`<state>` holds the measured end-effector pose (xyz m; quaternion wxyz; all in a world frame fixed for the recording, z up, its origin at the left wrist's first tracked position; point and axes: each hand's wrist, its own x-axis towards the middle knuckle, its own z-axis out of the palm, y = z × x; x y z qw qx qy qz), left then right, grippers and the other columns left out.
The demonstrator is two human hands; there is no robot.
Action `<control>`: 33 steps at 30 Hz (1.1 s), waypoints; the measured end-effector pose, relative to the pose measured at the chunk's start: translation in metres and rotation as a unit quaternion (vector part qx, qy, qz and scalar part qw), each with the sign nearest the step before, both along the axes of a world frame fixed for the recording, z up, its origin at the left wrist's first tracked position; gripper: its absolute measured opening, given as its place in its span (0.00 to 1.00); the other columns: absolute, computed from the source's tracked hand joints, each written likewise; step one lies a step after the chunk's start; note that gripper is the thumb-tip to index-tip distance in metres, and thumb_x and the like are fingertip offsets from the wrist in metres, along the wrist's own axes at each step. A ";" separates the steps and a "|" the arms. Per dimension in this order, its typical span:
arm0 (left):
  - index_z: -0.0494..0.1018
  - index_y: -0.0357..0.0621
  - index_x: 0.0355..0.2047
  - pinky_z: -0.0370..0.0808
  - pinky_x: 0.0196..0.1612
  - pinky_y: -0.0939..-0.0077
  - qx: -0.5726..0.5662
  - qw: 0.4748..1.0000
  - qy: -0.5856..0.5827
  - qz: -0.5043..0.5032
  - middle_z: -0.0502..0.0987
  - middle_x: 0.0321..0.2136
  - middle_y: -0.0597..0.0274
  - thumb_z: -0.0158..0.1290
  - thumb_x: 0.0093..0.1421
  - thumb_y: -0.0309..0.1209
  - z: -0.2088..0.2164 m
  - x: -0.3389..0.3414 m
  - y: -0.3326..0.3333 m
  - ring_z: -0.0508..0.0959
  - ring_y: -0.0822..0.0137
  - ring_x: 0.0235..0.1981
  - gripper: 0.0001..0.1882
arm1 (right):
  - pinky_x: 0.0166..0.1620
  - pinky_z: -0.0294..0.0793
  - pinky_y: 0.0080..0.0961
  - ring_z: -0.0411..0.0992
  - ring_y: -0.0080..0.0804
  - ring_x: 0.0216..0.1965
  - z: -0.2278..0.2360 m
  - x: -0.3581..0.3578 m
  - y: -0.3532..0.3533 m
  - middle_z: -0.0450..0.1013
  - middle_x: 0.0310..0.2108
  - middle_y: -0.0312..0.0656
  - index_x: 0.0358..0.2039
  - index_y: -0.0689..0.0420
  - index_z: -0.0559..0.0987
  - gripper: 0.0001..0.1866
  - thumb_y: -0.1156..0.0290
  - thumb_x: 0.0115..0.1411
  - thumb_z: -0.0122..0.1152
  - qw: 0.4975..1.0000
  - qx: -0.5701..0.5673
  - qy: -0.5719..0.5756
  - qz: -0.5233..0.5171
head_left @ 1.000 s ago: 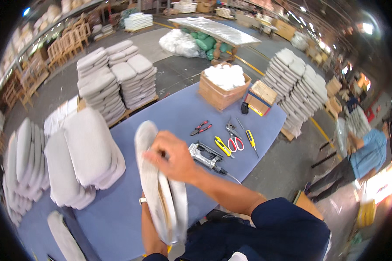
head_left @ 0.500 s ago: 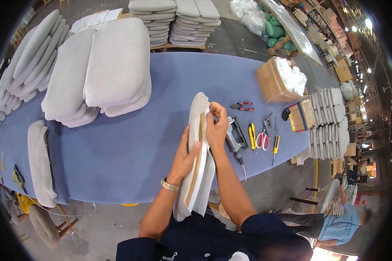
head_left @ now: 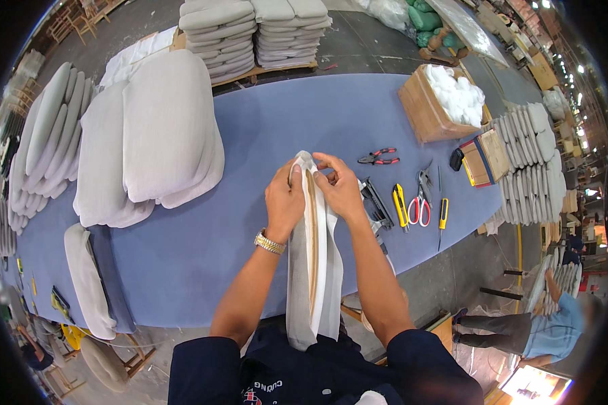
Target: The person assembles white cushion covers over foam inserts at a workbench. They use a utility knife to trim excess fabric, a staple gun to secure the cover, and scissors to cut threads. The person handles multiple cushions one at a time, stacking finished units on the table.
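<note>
A long, narrow upholstered pad (head_left: pixel 298 270) in light grey fabric stands on end before me, reaching from my chest out over the blue table. Down its open side run a brown strip (head_left: pixel 313 250) and white padding (head_left: pixel 322 263), and a loose fabric flap (head_left: pixel 333 277) hangs to the right. My left hand (head_left: pixel 285 201) grips the far end from the left, fingers curled round the edge. Across from it, my right hand (head_left: pixel 339 192) pinches the fabric at the same end. Part of that end is covered by the fingers.
On the blue table (head_left: pixel 182 263), pliers (head_left: pixel 380 156), a staple gun (head_left: pixel 377 206), a yellow cutter (head_left: pixel 401 206), scissors (head_left: pixel 420 202) and a screwdriver (head_left: pixel 443 216) lie to the right. Beyond stands a carton (head_left: pixel 422 115) of white stuffing. Grey cushions (head_left: pixel 165 128) and a similar pad (head_left: pixel 88 283) lie left.
My left hand has slid up from the pad's middle to its far end, opposite my right hand. The pad has turned more upright in view, and the whole view has shifted slightly.
</note>
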<state>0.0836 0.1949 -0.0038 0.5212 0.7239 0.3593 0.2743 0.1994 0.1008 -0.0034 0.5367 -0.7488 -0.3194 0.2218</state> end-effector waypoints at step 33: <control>0.81 0.35 0.33 0.73 0.39 0.75 -0.239 0.946 -0.091 -0.199 0.79 0.29 0.63 0.46 0.74 0.41 -0.040 0.081 0.097 0.74 0.74 0.33 0.23 | 0.54 0.68 0.24 0.71 0.24 0.45 0.004 0.030 0.055 0.77 0.39 0.38 0.37 0.60 0.76 0.12 0.65 0.74 0.53 0.968 0.163 0.185 0.052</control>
